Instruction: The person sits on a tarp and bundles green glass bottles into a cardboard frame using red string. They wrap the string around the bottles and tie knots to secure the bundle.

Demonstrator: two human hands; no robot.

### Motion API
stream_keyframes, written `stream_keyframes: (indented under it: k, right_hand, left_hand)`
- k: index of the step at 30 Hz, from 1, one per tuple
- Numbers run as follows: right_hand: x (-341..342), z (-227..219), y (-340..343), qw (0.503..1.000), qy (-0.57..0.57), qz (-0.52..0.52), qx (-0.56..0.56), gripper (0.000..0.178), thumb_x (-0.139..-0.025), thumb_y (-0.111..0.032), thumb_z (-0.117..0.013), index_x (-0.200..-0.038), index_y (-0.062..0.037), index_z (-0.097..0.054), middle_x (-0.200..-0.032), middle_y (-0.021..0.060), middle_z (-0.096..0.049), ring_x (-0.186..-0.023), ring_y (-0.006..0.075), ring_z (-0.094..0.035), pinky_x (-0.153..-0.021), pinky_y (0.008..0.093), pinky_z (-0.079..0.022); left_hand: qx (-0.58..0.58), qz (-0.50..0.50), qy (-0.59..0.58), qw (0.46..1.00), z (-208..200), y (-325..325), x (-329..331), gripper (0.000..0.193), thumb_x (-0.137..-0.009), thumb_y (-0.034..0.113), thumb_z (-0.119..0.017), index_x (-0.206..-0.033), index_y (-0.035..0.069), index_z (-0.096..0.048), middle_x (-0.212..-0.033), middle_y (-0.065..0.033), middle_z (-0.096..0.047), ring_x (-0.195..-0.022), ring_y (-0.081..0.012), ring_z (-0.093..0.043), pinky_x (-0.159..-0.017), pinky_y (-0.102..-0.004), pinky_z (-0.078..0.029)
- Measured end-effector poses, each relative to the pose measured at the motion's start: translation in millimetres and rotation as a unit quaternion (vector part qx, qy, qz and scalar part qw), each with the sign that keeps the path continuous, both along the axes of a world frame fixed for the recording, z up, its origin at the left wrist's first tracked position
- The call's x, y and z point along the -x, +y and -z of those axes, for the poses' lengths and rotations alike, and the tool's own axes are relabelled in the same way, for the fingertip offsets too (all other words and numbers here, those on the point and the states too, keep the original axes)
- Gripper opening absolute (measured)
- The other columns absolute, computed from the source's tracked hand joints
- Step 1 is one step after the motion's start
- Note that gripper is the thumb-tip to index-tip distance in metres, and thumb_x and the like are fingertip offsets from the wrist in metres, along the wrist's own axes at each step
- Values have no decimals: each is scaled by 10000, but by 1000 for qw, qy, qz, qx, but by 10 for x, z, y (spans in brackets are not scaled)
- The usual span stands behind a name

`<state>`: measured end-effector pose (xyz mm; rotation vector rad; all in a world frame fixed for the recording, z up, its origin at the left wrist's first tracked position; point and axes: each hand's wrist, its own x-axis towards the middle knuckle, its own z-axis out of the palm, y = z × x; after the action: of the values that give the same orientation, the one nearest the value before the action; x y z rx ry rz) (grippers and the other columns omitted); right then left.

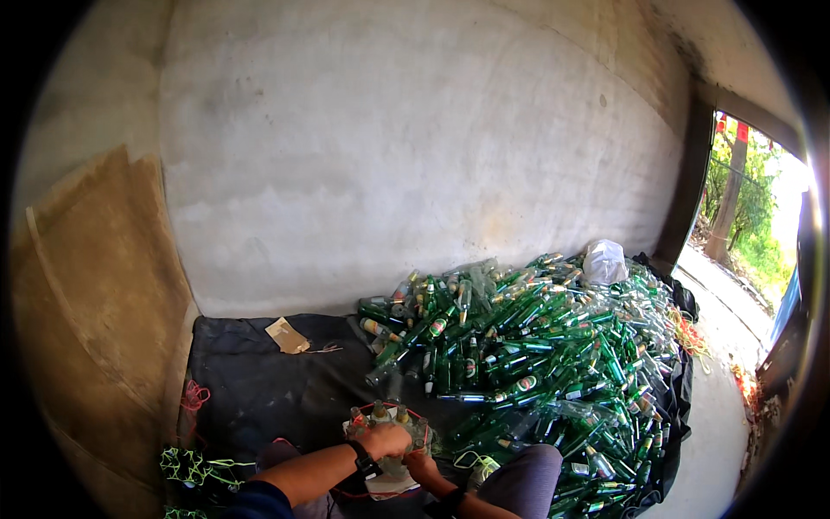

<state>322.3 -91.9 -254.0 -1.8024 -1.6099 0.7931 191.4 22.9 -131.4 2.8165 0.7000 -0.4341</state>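
Observation:
A small cluster of clear glass bottles [380, 417] stands upright on the dark sheet in front of me, ringed by a red cord [413, 409]. My left hand [383, 439], with a black watch on its wrist, rests on top of the cluster's near side. My right hand [421, 467] is lower and to the right, pressed against the cluster's base by a white scrap. Whether either hand grips a bottle or the cord is too small to tell. My knees frame the cluster.
A big heap of green and clear glass bottles [536, 363] fills the right of the dark sheet [259, 389]. A white bag [603, 261] tops the heap. Brown board [95, 329] leans left, the concrete wall behind, an open doorway [743, 225] right. Netting [194, 471] lies lower left.

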Motion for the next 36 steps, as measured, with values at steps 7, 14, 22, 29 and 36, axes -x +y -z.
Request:
stream_keyframes:
  k: [7, 14, 22, 29, 36]
  right_hand:
    - [50, -38, 30, 984, 125, 44, 122, 313, -938, -348, -567, -957, -89, -741, -700, 44, -649, -613, 173, -625, -554, 332, -463]
    - [-31, 152, 193, 981, 156, 91, 76, 328, -935, -404, -565, -938, -106, -703, -886, 166, -694, -889, 332, -684, -744, 444, -518]
    - [172, -229, -42, 971, 208, 114, 41, 238, -938, -269, -566, -913, -53, -665, -656, 9, -575, -537, 122, -520, -484, 305, -407]
    - [164, -223, -8, 961, 223, 151, 62, 235, -937, -243, -565, -908, -31, -663, -683, 22, -591, -583, 122, -542, -529, 296, -429]
    - [164, -288, -11, 983, 111, 143, 36, 316, -927, -335, -560, -943, -51, -699, -758, 127, -690, -732, 261, -688, -685, 390, -519]
  left_hand:
    - [20, -1, -42, 999, 53, 105, 115, 229, -707, 135, -733, -934, 106, -744, -916, -135, -723, -897, -358, -701, -745, -467, -555]
    - [39, -9, -89, 995, -160, 253, 204, 192, -730, 205, -710, -902, 121, -728, -861, -137, -713, -852, -372, -692, -710, -485, -531]
    - [-32, -73, -131, 988, -313, 212, 387, 118, -758, 211, -645, -818, 143, -720, -839, -116, -713, -846, -337, -694, -730, -472, -542]
    - [-30, -97, -232, 967, -332, 232, 313, 60, -804, 154, -611, -806, 98, -635, -779, -111, -680, -800, -343, -673, -690, -473, -517]
    - [-62, -92, -270, 956, -198, 272, 253, 75, -845, 120, -594, -891, 99, -649, -823, -124, -685, -807, -348, -674, -707, -464, -523]
